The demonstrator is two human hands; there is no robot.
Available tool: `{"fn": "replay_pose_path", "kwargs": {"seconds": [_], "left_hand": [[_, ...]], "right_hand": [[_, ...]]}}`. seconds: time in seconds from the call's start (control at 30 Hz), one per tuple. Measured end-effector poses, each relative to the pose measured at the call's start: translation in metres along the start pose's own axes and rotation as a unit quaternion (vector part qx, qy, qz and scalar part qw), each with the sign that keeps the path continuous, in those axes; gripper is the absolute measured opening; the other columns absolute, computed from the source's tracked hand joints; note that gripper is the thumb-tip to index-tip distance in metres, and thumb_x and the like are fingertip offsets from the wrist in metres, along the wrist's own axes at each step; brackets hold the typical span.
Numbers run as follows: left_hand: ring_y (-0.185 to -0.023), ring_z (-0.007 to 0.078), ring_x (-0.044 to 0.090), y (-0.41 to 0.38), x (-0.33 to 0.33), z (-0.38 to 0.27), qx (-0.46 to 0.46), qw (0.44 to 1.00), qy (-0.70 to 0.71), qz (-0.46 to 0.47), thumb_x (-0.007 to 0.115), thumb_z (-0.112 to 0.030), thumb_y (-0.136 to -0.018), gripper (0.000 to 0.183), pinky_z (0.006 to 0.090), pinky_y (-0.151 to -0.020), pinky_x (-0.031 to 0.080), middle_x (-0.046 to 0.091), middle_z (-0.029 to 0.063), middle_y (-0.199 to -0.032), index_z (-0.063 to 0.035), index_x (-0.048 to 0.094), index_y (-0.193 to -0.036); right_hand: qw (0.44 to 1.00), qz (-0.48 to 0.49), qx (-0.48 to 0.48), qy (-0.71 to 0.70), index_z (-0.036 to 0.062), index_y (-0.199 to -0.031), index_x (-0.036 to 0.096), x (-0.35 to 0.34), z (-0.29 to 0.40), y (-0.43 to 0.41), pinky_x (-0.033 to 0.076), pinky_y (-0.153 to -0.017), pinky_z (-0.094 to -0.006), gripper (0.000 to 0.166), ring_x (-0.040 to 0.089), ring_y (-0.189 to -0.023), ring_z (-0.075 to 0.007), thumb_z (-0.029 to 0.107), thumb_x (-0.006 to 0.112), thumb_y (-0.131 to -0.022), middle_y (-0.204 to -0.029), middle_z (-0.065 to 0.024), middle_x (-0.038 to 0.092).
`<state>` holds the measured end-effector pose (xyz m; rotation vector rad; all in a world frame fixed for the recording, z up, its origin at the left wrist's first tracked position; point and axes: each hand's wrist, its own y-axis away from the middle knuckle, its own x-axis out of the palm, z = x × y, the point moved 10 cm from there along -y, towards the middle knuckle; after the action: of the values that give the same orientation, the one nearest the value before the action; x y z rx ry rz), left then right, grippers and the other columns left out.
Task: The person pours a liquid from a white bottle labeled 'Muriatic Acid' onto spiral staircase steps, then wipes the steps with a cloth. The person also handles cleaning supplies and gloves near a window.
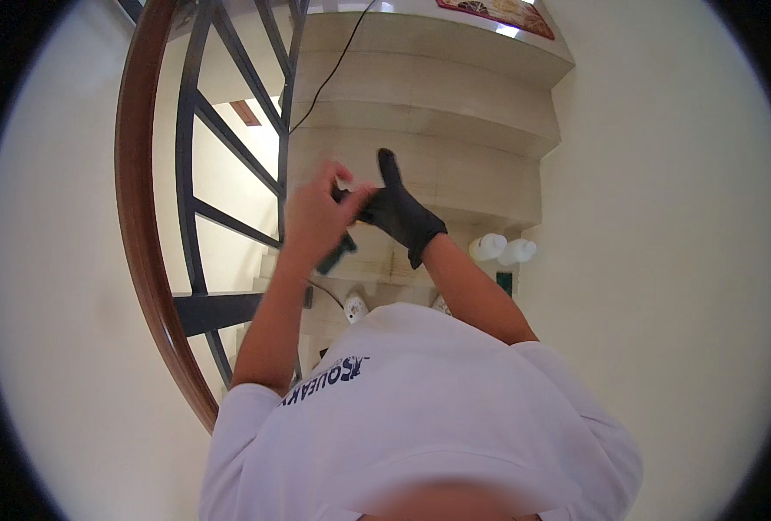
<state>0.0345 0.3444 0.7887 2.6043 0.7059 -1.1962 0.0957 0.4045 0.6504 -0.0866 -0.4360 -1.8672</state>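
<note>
My right hand (402,211) wears a black glove (395,205) that ends at the wrist. Its thumb points away from me, apart from the other fingers, and it grips nothing that I can see. My bare left hand (320,211) is at the gloved fingers, thumb and fingertips closed around the glove's finger end. Motion blurs this hand, and it covers part of the gloved fingers. Below and behind the left hand shows a dark green object (336,254), partly hidden; its kind is unclear.
Pale stone steps (418,71) rise ahead, crossed by a black cable (333,71). Left stands a dark metal railing (229,228) with a wooden handrail (131,163). Two white plastic bottles (488,247) and a green item (504,284) stand by the right wall (652,195). A patterned rug (503,14) lies above.
</note>
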Motion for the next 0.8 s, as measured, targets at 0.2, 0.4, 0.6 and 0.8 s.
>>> {"fn": "replay_pose_path", "kwargs": {"seconds": [0.2, 0.4, 0.6, 0.8], "left_hand": [[-0.065, 0.0321, 0.061, 0.047, 0.081, -0.017, 0.036, 0.997, -0.013, 0.064, 0.061, -0.047, -0.080, 0.041, 0.0392, -0.060, 0.046, 0.060, 0.0132, -0.066, -0.0070, 0.055, -0.087], [-0.065, 0.0287, 0.061, 0.050, 0.107, -0.016, 0.157, 0.976, 0.102, 0.112, 0.057, -0.029, -0.086, 0.025, 0.0362, -0.061, 0.046, 0.060, 0.0125, -0.069, -0.0048, 0.056, -0.089], [-0.076, 0.0267, 0.060, 0.018, -0.006, 0.037, -0.022, 0.985, 0.164, -0.051, 0.068, -0.041, -0.077, 0.047, 0.0359, -0.072, 0.047, 0.065, 0.0104, -0.089, -0.0077, 0.055, -0.107], [-0.068, 0.0179, 0.058, -0.003, 0.006, 0.075, -0.025, 0.981, 0.190, -0.020, 0.061, -0.024, -0.083, 0.026, 0.0295, -0.065, 0.045, 0.063, 0.0099, -0.076, -0.0023, 0.063, -0.096]], "right_hand": [[0.835, 0.160, -0.005, -0.526, -0.0022, -0.134, 0.030, 0.008, 0.004, -0.018, 0.042, -0.092, -0.0377, 0.090, 0.048, -0.112, -0.0285, 0.069, 0.038, -0.080, -0.133, -0.0197, 0.040], [0.913, 0.056, -0.036, -0.402, -0.0031, -0.124, 0.044, 0.019, 0.015, -0.020, 0.034, -0.098, -0.0400, 0.087, 0.046, -0.115, -0.0272, 0.071, 0.026, -0.082, -0.125, -0.0200, 0.048], [0.903, 0.141, -0.047, -0.404, -0.0074, -0.126, 0.041, 0.050, 0.057, 0.016, 0.027, -0.105, -0.0361, 0.082, 0.043, -0.119, -0.0281, 0.062, 0.018, -0.089, -0.127, -0.0210, 0.046], [0.915, 0.109, -0.029, -0.387, -0.0095, -0.130, 0.035, 0.053, 0.046, 0.017, 0.025, -0.106, -0.0366, 0.085, 0.043, -0.119, -0.0279, 0.063, 0.019, -0.089, -0.129, -0.0201, 0.045]]}}
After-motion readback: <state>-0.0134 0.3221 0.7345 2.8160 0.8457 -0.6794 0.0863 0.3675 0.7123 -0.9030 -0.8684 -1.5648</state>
